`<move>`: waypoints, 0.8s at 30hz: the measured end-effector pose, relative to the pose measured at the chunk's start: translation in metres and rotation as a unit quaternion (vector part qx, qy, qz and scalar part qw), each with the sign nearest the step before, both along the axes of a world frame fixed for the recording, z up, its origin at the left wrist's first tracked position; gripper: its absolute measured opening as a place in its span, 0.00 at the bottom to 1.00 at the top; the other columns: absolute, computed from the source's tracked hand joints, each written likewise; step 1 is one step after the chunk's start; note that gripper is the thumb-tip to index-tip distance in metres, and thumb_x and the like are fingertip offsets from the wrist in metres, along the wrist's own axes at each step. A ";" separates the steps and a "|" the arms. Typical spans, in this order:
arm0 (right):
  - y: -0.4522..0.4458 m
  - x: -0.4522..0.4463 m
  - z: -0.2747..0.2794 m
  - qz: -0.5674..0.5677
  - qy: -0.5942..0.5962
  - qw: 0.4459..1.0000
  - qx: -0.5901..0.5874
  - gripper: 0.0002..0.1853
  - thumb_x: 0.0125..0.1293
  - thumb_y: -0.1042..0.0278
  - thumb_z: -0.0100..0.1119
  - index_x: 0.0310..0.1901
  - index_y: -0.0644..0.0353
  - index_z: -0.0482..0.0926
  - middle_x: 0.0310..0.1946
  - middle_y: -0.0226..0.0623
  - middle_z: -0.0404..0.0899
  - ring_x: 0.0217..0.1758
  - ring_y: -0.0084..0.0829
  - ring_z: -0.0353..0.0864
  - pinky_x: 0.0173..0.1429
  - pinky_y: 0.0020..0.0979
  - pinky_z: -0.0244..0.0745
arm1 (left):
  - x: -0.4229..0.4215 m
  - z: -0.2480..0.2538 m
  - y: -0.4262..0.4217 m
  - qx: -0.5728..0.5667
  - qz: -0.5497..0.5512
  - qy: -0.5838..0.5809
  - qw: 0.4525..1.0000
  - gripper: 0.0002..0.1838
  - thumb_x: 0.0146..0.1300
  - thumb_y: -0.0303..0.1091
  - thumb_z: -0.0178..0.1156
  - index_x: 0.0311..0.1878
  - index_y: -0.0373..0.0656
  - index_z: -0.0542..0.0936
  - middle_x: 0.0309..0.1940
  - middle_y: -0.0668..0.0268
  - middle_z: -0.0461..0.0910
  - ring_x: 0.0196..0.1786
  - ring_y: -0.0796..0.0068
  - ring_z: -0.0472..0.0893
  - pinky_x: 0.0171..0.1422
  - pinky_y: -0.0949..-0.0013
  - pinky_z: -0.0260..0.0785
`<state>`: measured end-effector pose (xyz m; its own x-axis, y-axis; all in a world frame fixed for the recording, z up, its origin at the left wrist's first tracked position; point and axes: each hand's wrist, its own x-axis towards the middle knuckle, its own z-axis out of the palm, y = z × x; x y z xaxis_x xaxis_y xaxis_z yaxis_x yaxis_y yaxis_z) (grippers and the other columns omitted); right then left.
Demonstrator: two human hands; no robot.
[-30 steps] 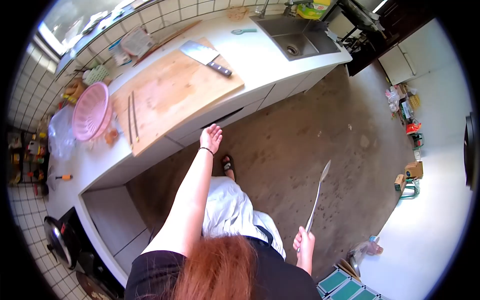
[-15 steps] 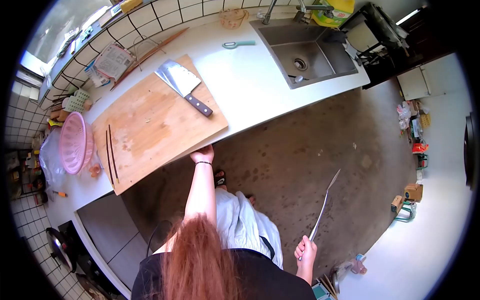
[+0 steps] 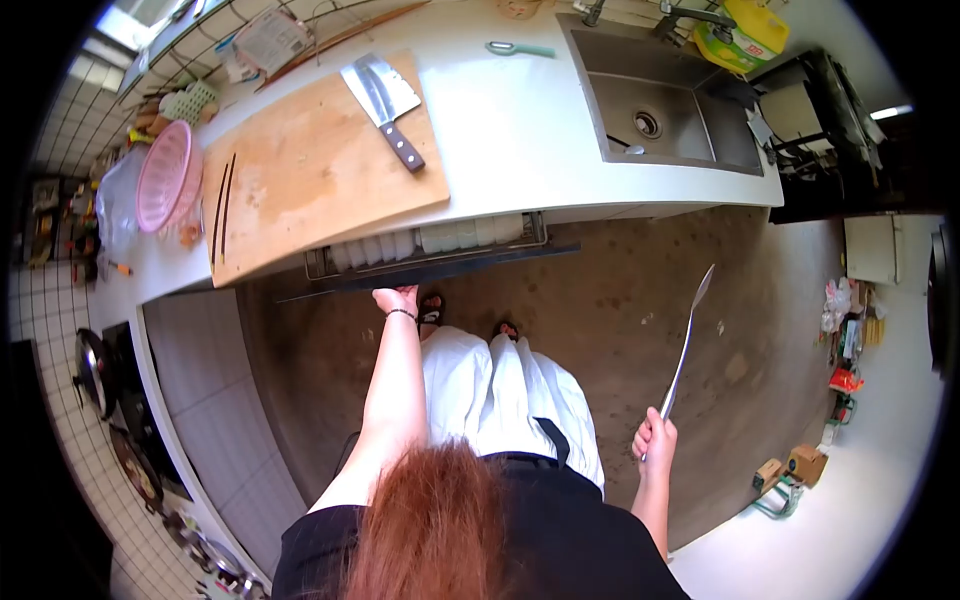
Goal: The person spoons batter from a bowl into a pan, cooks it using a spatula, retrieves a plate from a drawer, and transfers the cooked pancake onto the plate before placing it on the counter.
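My left hand (image 3: 397,299) grips the top edge of a dark drawer front (image 3: 470,264) under the counter; most of its fingers are hidden behind the edge. The drawer stands part way out, and a wire rack with several white dishes (image 3: 470,233) shows inside. Held upright out to the side over the floor, a long metal spatula (image 3: 687,343) is in my closed right hand (image 3: 655,438). On the counter above the drawer lies a wooden cutting board (image 3: 300,170), with a cleaver (image 3: 385,108) and two dark chopsticks (image 3: 225,208) on it.
A steel sink (image 3: 665,120) is set into the counter at the right, with a green-handled peeler (image 3: 520,49) to its left. At the left stand a pink basket (image 3: 168,178) and a stove (image 3: 125,370). Boxes (image 3: 806,464) line the right wall.
My left hand has drawn the drawer out from under the counter, so the dishes now show. The spatula stays in my right hand. The view has shifted.
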<state>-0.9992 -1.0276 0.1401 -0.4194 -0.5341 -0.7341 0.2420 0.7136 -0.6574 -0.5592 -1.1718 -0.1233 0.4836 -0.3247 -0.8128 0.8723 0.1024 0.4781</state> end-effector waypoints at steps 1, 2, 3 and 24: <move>-0.007 -0.005 0.001 0.011 -0.005 1.000 0.000 0.16 0.66 0.60 0.52 0.24 0.53 0.62 0.11 0.23 0.58 0.07 0.16 0.55 0.09 0.20 0.47 | 0.001 -0.013 0.022 0.014 -0.047 -0.007 0.999 0.26 0.63 0.49 0.37 0.44 0.35 0.75 0.42 0.52 0.77 0.46 0.56 0.77 0.55 0.50 0.70; -0.013 -0.011 0.000 0.023 -0.013 1.000 0.000 0.16 0.66 0.60 0.52 0.24 0.53 0.62 0.11 0.23 0.58 0.07 0.16 0.55 0.09 0.20 0.47 | -0.003 -0.005 0.041 0.048 -0.077 -0.004 0.996 0.27 0.63 0.50 0.36 0.47 0.34 0.73 0.44 0.50 0.76 0.48 0.54 0.76 0.55 0.50 0.70; -0.017 -0.017 -0.003 0.035 -0.021 0.999 -0.001 0.16 0.66 0.60 0.52 0.24 0.53 0.62 0.11 0.23 0.59 0.07 0.16 0.55 0.09 0.20 0.48 | -0.007 0.008 0.059 0.081 -0.109 -0.001 0.991 0.29 0.64 0.52 0.35 0.49 0.33 0.70 0.46 0.47 0.75 0.50 0.53 0.76 0.56 0.50 0.70; 0.006 -0.057 -0.036 0.067 -0.055 0.995 0.050 0.16 0.66 0.61 0.53 0.23 0.53 0.62 0.11 0.24 0.58 0.07 0.17 0.55 0.09 0.21 0.48 | -0.072 0.036 0.023 0.161 -0.622 -0.263 0.720 0.24 0.63 0.49 0.46 0.31 0.34 0.78 0.20 0.61 0.79 0.19 0.75 0.77 0.25 0.71 0.68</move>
